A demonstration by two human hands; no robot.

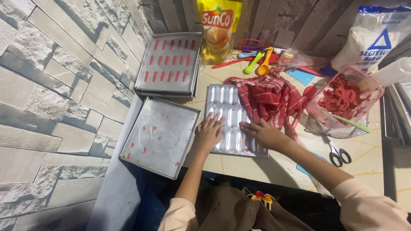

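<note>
left hand [209, 133], right hand [264, 133] flat on mould tray [225, 99]

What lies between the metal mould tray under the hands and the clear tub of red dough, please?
In the head view, a red checked cloth lies between the mould tray and the tub, draped over the tray's right side.

Count of what lies before you on the surface [239, 169].

You have two hands in view, the left hand [208, 133] and the right hand [265, 133]. There are three metal trays: one mould tray [224, 100] with oval hollows, one flat tray [160, 137] smeared with red, and one far tray [171, 64] carrying three rows of red strips, six to a row, eighteen in all. You also have one red checked cloth [267, 96], one clear tub [346, 100] of red dough, one pair of scissors [338, 154], one yellow pouch [218, 28], one white sack [374, 36].
</note>
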